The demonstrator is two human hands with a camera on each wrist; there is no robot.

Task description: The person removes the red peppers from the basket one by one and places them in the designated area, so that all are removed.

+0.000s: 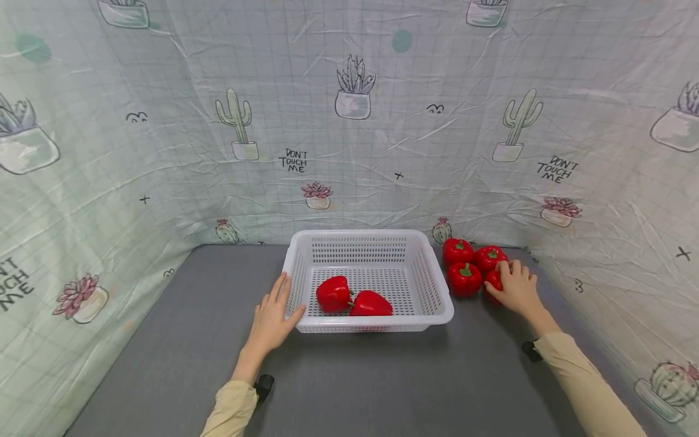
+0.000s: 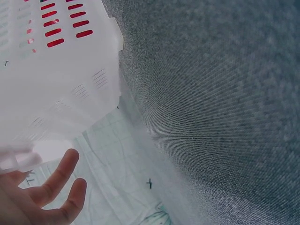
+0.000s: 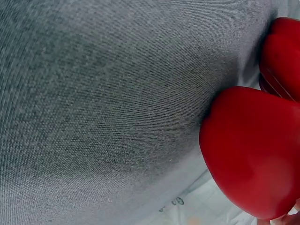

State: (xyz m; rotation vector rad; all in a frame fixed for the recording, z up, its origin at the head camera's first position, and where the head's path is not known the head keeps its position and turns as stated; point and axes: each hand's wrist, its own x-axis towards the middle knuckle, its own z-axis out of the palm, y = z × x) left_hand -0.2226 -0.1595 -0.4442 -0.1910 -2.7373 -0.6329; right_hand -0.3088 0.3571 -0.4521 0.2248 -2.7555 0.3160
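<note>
My right hand (image 1: 517,290) is curled over a red bell pepper (image 1: 493,280), the front right one of a cluster on the table. The right wrist view shows this pepper (image 3: 253,152) large, with fingertips (image 3: 286,219) at its lower edge. My left hand (image 1: 274,317) rests at the left rim of a white plastic basket (image 1: 371,323), fingers fairly straight and spread. From the left wrist, two fingers (image 2: 61,176) extend free beside the basket wall (image 2: 61,89). Inside the basket lie two red bell peppers, one on the left (image 1: 333,294) and another (image 1: 371,303) near the front wall.
Beside the basket's right side stand three more red bell peppers: one at the back (image 1: 457,250), one in front (image 1: 465,279) and one back right (image 1: 489,258). Grey cloth covers the table (image 1: 382,382). A cactus-printed curtain (image 1: 415,152) hangs behind and along both sides.
</note>
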